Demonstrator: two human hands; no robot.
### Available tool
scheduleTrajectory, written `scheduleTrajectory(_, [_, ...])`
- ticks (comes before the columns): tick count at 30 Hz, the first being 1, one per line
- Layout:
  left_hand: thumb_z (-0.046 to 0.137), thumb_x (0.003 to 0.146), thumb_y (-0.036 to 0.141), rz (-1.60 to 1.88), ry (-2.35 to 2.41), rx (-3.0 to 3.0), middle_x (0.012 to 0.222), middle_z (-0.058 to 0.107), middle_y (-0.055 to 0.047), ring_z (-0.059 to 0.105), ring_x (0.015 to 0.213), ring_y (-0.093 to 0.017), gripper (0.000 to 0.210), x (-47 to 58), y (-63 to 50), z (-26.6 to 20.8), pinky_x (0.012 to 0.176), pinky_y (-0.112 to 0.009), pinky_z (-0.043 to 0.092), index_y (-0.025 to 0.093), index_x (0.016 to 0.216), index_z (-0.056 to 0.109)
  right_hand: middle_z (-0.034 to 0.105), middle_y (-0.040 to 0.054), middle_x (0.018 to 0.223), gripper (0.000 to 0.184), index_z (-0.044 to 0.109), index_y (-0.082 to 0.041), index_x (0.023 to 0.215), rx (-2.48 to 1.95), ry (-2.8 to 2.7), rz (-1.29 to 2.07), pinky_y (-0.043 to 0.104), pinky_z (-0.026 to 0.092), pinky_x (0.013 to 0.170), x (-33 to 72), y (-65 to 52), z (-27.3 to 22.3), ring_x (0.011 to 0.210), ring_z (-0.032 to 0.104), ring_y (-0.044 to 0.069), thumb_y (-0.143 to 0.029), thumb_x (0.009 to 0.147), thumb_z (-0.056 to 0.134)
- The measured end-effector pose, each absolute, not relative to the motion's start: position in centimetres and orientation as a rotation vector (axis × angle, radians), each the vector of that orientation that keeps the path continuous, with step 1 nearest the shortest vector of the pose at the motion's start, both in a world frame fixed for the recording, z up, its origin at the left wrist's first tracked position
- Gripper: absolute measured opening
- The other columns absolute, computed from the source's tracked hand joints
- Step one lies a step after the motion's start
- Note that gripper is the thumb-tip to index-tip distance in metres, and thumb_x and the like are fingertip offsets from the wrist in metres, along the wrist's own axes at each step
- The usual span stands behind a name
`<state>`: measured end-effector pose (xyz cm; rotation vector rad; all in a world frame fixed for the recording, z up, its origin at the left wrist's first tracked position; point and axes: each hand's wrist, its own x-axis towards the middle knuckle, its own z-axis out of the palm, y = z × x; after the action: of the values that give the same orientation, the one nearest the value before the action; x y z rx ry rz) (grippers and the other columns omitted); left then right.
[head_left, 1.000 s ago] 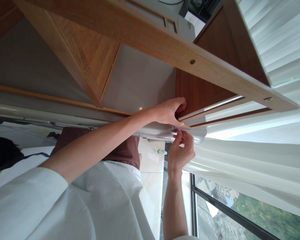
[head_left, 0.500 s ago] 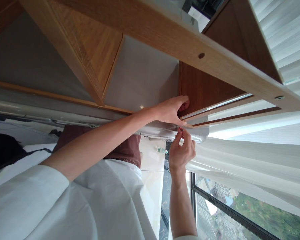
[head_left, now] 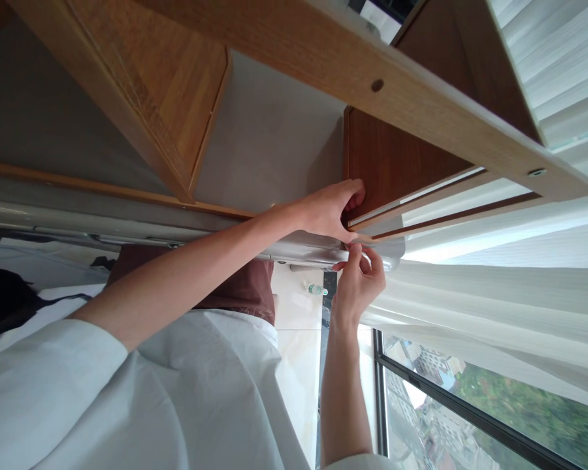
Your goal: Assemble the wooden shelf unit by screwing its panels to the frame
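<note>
My left hand [head_left: 329, 207] reaches across from the left and grips the lower corner of a brown wooden panel [head_left: 396, 156]. Its fingers curl against the panel's face, while the thumb points down along the frame edge. Just below, my right hand [head_left: 357, 287] is raised to the same corner. Thumb and fingertips are drawn together there; anything between them is too small or hidden to make out. A light wooden rail [head_left: 421, 108] of the same piece of furniture slants above both hands.
Another wooden panel [head_left: 176, 85] slants at the upper left. A grey surface [head_left: 279, 130] lies between the panels. White curtains [head_left: 494, 294] hang at the right, beside a dark-framed window [head_left: 451, 401]. A small bottle [head_left: 315, 289] lies on the pale floor [head_left: 298, 313].
The right fingers have shifted their hold near the corner, and the wrist has turned slightly. My left hand keeps its grip. The whole view has moved a little.
</note>
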<state>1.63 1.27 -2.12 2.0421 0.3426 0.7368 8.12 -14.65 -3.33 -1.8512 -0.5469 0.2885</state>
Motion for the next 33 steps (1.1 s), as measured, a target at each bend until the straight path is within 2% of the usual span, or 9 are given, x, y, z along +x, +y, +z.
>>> scheduleTrajectory(4, [0.082, 0.059, 0.024, 0.719, 0.318, 2.122, 0.106, 0.054, -0.007, 0.056, 0.091, -0.021, 0.057, 1.3, 1.1, -2.3, 0.076, -0.034, 0.047, 0.022, 0.099, 0.041, 0.075, 0.0066, 0.088, 0.04, 0.061, -0.017, 0.096, -1.76, -0.456, 0.404, 0.025, 0.042, 0.053, 8.7, -14.7, -3.7, 0.049, 0.058, 0.011, -0.055, 0.084, 0.068])
scheduleTrajectory(8, [0.079, 0.064, 0.025, 0.659, 0.357, 2.211, 0.113, 0.054, -0.009, 0.056, 0.102, -0.024, 0.055, 1.0, 1.0, -1.8, 0.085, -0.035, 0.049, 0.022, 0.103, 0.041, 0.076, 0.0071, 0.087, 0.045, 0.063, -0.016, 0.098, -1.736, -0.412, 0.447, 0.025, 0.043, 0.056, 8.7, -14.6, -3.6, 0.052, 0.059, 0.012, -0.058, 0.082, 0.069])
scheduleTrajectory(16, [0.076, 0.068, 0.034, 0.476, 0.587, 2.422, 0.112, 0.059, -0.01, 0.059, 0.102, -0.029, 0.051, 0.9, 0.2, 0.2, 0.087, -0.041, 0.047, 0.021, 0.105, 0.044, 0.075, 0.005, 0.081, 0.042, 0.065, -0.017, 0.094, -1.691, -0.408, 0.46, 0.025, 0.042, 0.056, 8.3, -15.0, -3.2, 0.058, 0.059, 0.013, -0.057, 0.083, 0.068])
scheduleTrajectory(20, [0.072, 0.07, 0.037, 0.417, 0.655, 2.466, 0.112, 0.061, -0.011, 0.06, 0.102, -0.031, 0.047, 1.0, -0.4, 0.8, 0.088, -0.043, 0.046, 0.02, 0.104, 0.044, 0.072, 0.0033, 0.075, 0.04, 0.065, -0.017, 0.095, -1.685, -0.416, 0.459, 0.026, 0.046, 0.062, 8.3, -15.0, -3.4, 0.065, 0.063, 0.016, -0.055, 0.085, 0.068])
scheduleTrajectory(25, [0.071, 0.068, 0.031, 0.417, 0.707, 2.46, 0.117, 0.061, -0.012, 0.062, 0.107, -0.033, 0.05, 1.3, -1.0, 0.8, 0.094, -0.044, 0.046, 0.021, 0.109, 0.044, 0.073, 0.004, 0.09, 0.035, 0.062, -0.02, 0.096, -1.665, -0.368, 0.348, 0.029, 0.05, 0.07, 9.2, -15.4, -4.0, 0.07, 0.065, 0.017, -0.053, 0.086, 0.068])
scheduleTrajectory(29, [0.07, 0.068, 0.027, 0.411, 0.792, 2.422, 0.122, 0.06, -0.015, 0.064, 0.108, -0.036, 0.055, 1.5, -1.8, 0.8, 0.09, -0.045, 0.049, 0.021, 0.116, 0.043, 0.072, 0.0024, 0.085, 0.037, 0.063, -0.022, 0.095, -1.703, -0.367, 0.312, 0.029, 0.05, 0.067, 10.6, -16.9, -4.8, 0.069, 0.063, 0.017, -0.057, 0.084, 0.068])
scheduleTrajectory(33, [0.068, 0.07, 0.032, 0.371, 0.834, 2.419, 0.127, 0.057, -0.014, 0.067, 0.1, -0.032, 0.061, 1.4, -2.2, 0.6, 0.082, -0.041, 0.053, 0.019, 0.124, 0.041, 0.071, 0.0022, 0.075, 0.046, 0.065, -0.021, 0.099, -1.75, -0.342, 0.315, 0.031, 0.053, 0.065, 12.2, -18.5, -6.5, 0.071, 0.066, 0.021, -0.062, 0.078, 0.069])
